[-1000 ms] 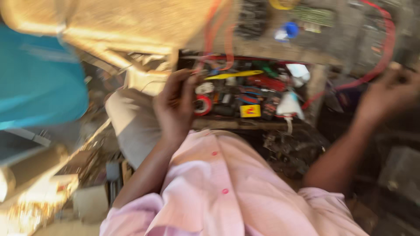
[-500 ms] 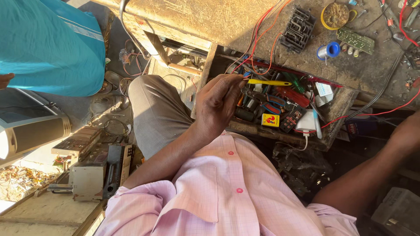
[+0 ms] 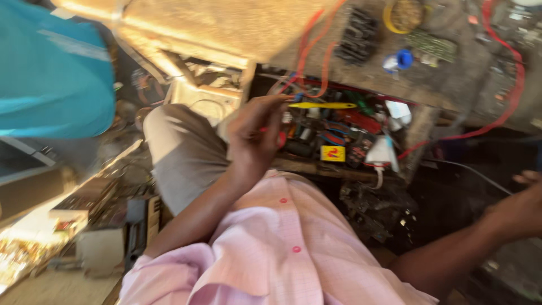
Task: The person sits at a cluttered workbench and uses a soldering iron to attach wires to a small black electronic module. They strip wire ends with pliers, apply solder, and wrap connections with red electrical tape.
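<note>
The left hand [image 3: 254,135] is pinching a yellow-handled tool [image 3: 322,105] lying level, long axis pointing right, over the crammed open drawer [image 3: 418,141], while the right hand [image 3: 522,206], grip unclear, is hanging well apart.

Hard sunlight glares off the dusty workbench top [image 3: 226,28] at upper left, while the lower right corner sinks into deep shadow. Motion blur smears the whole frame, worst toward its edges.
</note>
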The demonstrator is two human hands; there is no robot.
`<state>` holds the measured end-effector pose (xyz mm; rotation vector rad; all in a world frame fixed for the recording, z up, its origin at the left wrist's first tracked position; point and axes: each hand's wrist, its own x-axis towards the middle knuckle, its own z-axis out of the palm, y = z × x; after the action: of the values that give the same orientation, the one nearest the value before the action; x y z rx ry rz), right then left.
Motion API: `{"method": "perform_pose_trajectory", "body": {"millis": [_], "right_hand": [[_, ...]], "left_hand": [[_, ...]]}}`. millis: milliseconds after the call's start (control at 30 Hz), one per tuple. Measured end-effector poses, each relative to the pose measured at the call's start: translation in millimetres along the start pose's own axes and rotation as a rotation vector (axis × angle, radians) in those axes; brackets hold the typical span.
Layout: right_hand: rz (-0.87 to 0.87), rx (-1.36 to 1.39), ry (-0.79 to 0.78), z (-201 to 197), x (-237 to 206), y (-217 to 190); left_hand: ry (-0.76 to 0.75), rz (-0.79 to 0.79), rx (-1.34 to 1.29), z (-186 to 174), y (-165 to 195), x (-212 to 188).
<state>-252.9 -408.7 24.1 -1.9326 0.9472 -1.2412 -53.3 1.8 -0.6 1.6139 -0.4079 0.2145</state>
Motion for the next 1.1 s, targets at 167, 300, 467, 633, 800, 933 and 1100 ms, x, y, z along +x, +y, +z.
{"method": "perform_pose_trajectory", "body": {"millis": [167, 300, 467, 633, 800, 933, 1100], "right_hand": [[-0.185, 0.323, -0.290, -6, -25, -35], [-0.232, 0.285, -0.429, 10, -49, -36], [-0.249, 0.215, -0.447, 31, -63, -38], [-0.242, 0.245, -0.459, 38, -63, -45], [-0.252, 0.267, -0.473, 41, -64, -45], [-0.259, 0.283, -0.474, 43, -63, -45], [-0.268, 0.243, -0.470, 44, -63, -47]], "left_hand": [[0.047, -0.240, -0.232, 9, -4, 1], [0.050, -0.325, -0.227, 9, -3, 0], [0.043, -0.336, -0.215, 9, -5, -1], [0.043, -0.313, -0.197, 9, -5, -1], [0.040, -0.335, -0.173, 9, -5, 0], [0.037, -0.345, -0.187, 10, -4, 0], [0.034, -0.324, -0.179, 9, -5, 1]]}}
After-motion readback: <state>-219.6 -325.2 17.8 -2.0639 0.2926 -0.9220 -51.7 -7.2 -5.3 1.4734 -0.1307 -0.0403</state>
